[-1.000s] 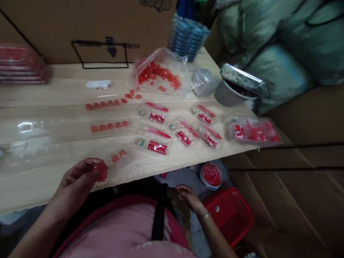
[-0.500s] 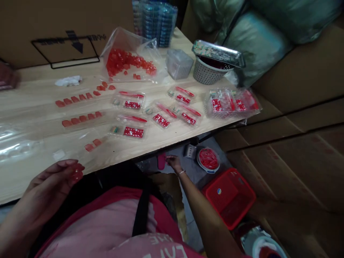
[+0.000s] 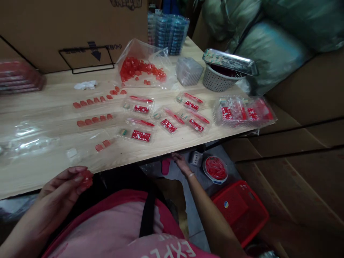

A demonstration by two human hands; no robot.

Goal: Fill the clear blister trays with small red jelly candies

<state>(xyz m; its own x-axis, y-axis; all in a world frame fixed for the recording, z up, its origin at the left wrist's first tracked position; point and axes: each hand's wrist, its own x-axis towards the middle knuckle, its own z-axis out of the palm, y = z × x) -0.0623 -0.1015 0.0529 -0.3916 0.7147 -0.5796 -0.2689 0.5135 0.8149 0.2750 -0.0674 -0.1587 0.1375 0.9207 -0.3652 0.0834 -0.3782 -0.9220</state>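
The left hand [image 3: 60,188] is curled just off the near edge of the bench [image 3: 48,154], its fingers [image 3: 67,175] bent round a small clump of translucent red cubes [image 3: 86,179]. The clump is pressed against the thumb and pokes out past the fingertips. A loose, cupped hold like this suits such small pieces: firm enough that none drop, light enough to free one at a time. Just ahead of those fingers, two single red cubes [image 3: 102,145] lie on the bench, and beyond them two short rows of red cubes [image 3: 88,102] run across the wood. Further off sit a clear plastic bag [image 3: 142,68] heaped with more cubes and clear packets [image 3: 139,130] holding red cards and red sticks. The right hand [image 3: 180,163] is below the bench edge, its fingers [image 3: 176,156] loosely spread and holding nothing visible, near a pink object [image 3: 166,166]. A round tub of red pieces [image 3: 215,169] and a red plastic basket [image 3: 239,211] stand to its right.
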